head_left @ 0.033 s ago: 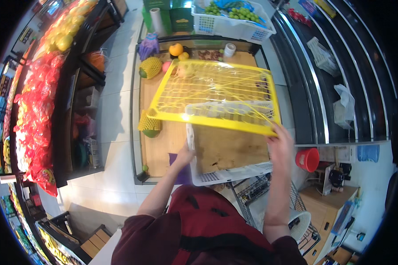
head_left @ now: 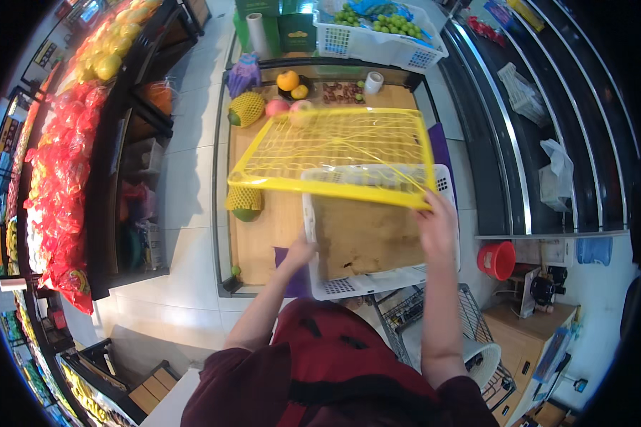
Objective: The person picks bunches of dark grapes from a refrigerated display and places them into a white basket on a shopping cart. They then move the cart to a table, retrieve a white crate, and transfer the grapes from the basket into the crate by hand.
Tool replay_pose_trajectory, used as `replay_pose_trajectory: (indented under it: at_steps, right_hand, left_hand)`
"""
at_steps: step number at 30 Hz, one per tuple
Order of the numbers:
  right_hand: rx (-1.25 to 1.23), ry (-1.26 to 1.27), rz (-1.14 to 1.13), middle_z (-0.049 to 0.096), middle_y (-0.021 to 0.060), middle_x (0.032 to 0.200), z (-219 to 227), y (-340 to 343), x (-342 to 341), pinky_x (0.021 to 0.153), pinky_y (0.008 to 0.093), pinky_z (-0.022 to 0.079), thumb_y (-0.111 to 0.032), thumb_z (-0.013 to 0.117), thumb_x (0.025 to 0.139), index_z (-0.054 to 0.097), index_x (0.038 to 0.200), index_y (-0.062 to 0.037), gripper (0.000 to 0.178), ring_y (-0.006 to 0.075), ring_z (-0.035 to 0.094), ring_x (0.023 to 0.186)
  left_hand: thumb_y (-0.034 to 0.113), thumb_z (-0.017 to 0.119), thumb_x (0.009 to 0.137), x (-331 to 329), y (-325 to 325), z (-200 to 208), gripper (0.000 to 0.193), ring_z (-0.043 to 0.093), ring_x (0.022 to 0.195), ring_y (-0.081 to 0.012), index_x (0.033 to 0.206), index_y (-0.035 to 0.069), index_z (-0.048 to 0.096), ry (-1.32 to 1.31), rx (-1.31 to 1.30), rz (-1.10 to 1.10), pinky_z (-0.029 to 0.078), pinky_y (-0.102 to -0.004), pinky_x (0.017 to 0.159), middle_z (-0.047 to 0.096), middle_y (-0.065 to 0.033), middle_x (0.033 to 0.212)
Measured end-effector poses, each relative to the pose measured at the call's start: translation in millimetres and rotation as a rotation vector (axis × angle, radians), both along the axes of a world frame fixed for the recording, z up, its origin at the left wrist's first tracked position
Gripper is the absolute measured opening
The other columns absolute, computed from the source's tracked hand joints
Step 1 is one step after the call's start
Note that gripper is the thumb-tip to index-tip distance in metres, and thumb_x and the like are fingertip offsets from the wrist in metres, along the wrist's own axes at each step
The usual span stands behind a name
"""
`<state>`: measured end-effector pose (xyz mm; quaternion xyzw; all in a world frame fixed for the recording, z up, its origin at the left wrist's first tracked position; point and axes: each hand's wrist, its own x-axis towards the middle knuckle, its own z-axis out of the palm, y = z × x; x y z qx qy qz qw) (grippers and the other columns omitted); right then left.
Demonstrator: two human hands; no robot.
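Note:
A white plastic crate (head_left: 340, 286) with a brown, cardboard-like bottom sits on the wooden tabletop in front of me. My left hand (head_left: 303, 253) is closed on the crate's left rim. In my right hand (head_left: 436, 219) is the near right corner of a yellow plastic grid tray (head_left: 327, 188). The tray hangs tilted over the far part of the crate and the table beyond, and looks smeared by motion. Through its lattice the crate's far rim shows. Close to the tray's left end lies a green fruit in a yellow foam net (head_left: 245, 202).
At the table's (head_left: 267, 242) far side are another netted fruit (head_left: 246, 109), pink fruits (head_left: 278, 108), an orange (head_left: 288, 80), a white roll (head_left: 373, 82) and a purple bag (head_left: 244, 75). Beyond stands a white basket of green grapes (head_left: 420, 53). A shopping cart (head_left: 470, 313) is near my right arm.
My right hand has carried the yellow tray a little to the left, uncovering more of the crate's right side. The left hand stays at the crate's left rim.

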<state>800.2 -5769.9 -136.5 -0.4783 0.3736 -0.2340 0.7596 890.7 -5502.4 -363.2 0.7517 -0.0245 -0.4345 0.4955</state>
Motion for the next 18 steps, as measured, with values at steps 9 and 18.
replay_pose_trajectory:
  at_steps: [9,18]
  right_hand:
    - [-0.092,-0.025,0.0,0.064,0.0061,0.09,-67,30,74,0.063,0.0262,0.055,-0.018,0.059,0.096,0.061,0.108,-0.0014,0.021,0.0145,0.065,0.074]
    - [-0.067,-0.046,0.212,0.064,0.0075,0.104,-83,10,91,0.071,0.0267,0.055,-0.024,0.058,0.098,0.041,0.14,-0.001,0.051,0.0143,0.065,0.083]
  left_hand:
    - [0.038,0.062,0.093,12,31,20,0.083,0.048,0.126,-0.0251,0.155,0.014,0.014,0.146,-0.367,0.514,0.045,-0.0382,0.098,0.039,-0.0163,0.148]
    - [0.019,0.061,0.095,183,-43,48,0.035,0.062,0.103,-0.0182,0.128,0.01,0.053,0.393,-1.097,0.97,0.055,-0.0316,0.085,0.062,-0.0074,0.12]
